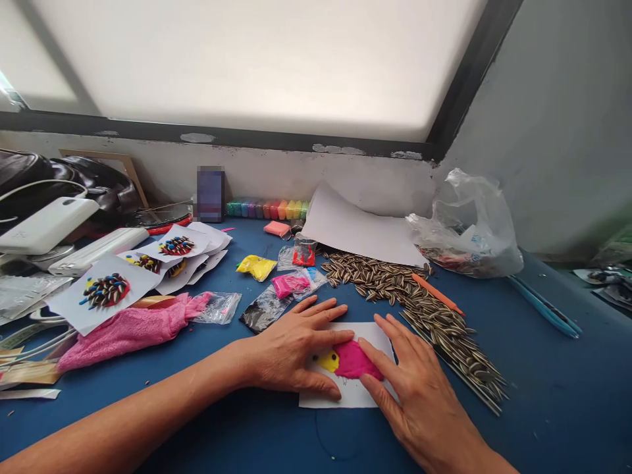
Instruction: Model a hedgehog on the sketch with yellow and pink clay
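Observation:
A white sheet of paper (355, 399) lies on the blue table, bearing a flat pink clay shape (356, 361) with a yellow clay head (326, 361) and small black dots. Short drawn lines show below the pink clay. My left hand (296, 349) lies over the paper's left side, fingers spread, index fingertip at the pink clay's upper edge. From the right, my right hand (409, 368) rests with fingers apart, its index finger and thumb touching the pink clay's right side. Neither hand grips anything.
Sunflower seeds (434, 309) lie in a heap to the right, with an orange pencil-like stick (438, 294) on top. Clay packets (291, 284), a pink cloth (133, 329) and finished seed pictures (106, 293) sit to the left. A plastic bag (474, 230) stands behind.

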`<state>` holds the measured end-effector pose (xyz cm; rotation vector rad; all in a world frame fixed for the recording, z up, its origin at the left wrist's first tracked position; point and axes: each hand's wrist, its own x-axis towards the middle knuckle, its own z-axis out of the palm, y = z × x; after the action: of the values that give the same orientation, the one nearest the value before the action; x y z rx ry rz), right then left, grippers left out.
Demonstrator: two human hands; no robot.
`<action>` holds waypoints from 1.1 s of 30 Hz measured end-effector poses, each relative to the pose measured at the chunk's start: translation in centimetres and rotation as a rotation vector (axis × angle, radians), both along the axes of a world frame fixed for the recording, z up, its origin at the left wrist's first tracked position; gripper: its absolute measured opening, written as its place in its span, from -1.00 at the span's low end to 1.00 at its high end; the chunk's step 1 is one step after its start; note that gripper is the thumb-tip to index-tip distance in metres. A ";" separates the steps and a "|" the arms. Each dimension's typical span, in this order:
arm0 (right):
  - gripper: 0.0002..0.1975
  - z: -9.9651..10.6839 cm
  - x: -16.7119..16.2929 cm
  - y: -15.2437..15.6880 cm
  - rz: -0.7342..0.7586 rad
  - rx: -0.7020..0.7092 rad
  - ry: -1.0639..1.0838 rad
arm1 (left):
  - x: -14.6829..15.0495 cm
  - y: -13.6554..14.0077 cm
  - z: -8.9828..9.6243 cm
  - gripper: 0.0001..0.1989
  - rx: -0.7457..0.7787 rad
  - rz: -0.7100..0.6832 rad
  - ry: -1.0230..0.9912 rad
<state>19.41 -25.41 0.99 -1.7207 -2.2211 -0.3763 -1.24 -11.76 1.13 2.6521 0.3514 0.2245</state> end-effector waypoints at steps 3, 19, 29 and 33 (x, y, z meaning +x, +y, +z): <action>-0.62 0.0 0.0 -0.2 -0.001 0.016 -0.019 | 0.0 0.0 0.0 -0.17 0.003 -0.003 0.002; -0.70 0.6 0.0 -1.2 0.051 0.041 -0.074 | 0.0 0.1 0.2 -0.28 0.006 -0.040 0.016; -0.67 0.6 -0.1 -1.2 0.160 0.082 -0.101 | 0.0 0.1 0.3 -0.25 0.004 -0.028 0.031; -0.65 0.5 -0.2 -1.1 0.160 0.071 -0.103 | 0.0 0.1 0.1 -0.16 0.004 -0.023 0.019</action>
<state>19.17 -26.49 1.49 -1.5067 -2.3678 -0.5095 -1.27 -11.64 1.28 2.6621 0.3270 0.1926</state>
